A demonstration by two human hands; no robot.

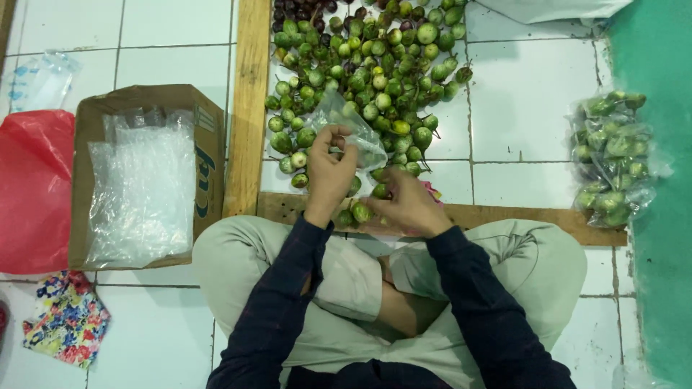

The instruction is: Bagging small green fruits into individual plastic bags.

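I sit cross-legged on a white tiled floor before a heap of small round green eggplants (pixel 375 79). My left hand (pixel 328 173) pinches the mouth of a clear plastic bag (pixel 349 122) held up over the heap's near edge. Lower and to the right, my right hand (pixel 407 202) rests among the nearest eggplants with its fingers curled over them; whether it grips any is hidden. A few dark purple fruits (pixel 303 11) lie at the heap's far left corner.
Wooden planks (pixel 249 108) border the heap on the left and the near side. A cardboard box (pixel 205 144) holding clear bags stands left, beside a red plastic bag (pixel 32 187) and a floral cloth (pixel 65 320). Filled bags of eggplants (pixel 613 158) lie right, by a green mat (pixel 659 216).
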